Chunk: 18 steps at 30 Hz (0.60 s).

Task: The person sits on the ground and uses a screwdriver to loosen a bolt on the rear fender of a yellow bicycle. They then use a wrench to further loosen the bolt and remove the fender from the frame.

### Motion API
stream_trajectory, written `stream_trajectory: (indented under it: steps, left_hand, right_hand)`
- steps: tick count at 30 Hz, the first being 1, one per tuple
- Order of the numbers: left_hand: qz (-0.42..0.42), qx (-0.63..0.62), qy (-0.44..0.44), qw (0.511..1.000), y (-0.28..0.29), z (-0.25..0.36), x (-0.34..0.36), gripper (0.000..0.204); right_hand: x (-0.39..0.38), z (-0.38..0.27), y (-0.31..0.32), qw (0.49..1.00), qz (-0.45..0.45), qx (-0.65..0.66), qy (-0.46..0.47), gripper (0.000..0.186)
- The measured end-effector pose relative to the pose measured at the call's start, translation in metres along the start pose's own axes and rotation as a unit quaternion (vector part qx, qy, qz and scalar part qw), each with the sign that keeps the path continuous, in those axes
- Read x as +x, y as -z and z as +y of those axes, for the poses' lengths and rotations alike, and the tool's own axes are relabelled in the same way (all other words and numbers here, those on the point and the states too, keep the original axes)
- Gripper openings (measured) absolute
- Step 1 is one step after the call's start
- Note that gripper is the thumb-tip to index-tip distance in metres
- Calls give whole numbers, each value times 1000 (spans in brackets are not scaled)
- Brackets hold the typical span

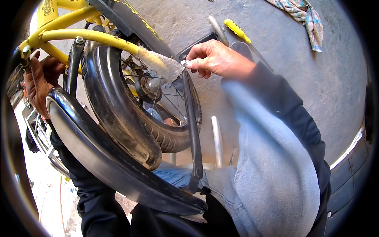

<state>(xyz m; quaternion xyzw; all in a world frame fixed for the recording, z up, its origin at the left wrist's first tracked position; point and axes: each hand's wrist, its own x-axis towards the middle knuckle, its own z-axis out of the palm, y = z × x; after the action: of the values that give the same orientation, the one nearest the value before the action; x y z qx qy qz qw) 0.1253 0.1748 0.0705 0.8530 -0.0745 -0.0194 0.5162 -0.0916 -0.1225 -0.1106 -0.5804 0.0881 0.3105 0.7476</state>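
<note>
Right hand (pixel 213 59) is up at the back end of the yellow bicycle frame (pixel 79 35), fingers pinched narrow around a small silver nut (pixel 183 62) at the tip of the frame's rear fork. That fork end is wrapped in clear bubble wrap (pixel 164 65), and the nut sits right at the wrap's outer end, touching the top of a thin black stay (pixel 192 126) that runs down toward the person's lap.

Left hand (pixel 39 85) is over on the far side, closed around the frame near the seat clamp bolt (pixel 26 50), gripping the tube; the fingers curl behind it, so how tight the grip is cannot be told.

Between the two hands sits the rear wheel (pixel 158 122), black tyre with fine spokes and the hub showing through. A black mudguard (pixel 114 106) curves over the tyre, close along it. A second, glossy mudguard (pixel 106 158) sweeps beneath, from the left hand down across the person's knees.

The bicycle hangs over a grey concrete floor (pixel 276 79). On the floor beyond the right hand lies a yellow-handled screwdriver (pixel 237 31), just beside a grey metal bar (pixel 218 29). Toward the far right of the floor, well apart from the hands, lies a crumpled checked cloth (pixel 306 17). A pale metal tube (pixel 217 140) stands upright by the person's knee, just right of the black stay.
</note>
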Motion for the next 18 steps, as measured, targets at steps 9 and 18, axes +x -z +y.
stream_trajectory:
  steps: [9, 18]
  left_hand:
    - [80, 82, 133, 985, 34, -123, 5, 34]
    - [30, 78, 171, 982, -16, -178, -42, 33]
  right_hand:
    - [3, -2, 2, 1000, 13, -2, -20, 20]
    - [-4, 10, 16, 991, 134, 3, -8, 30]
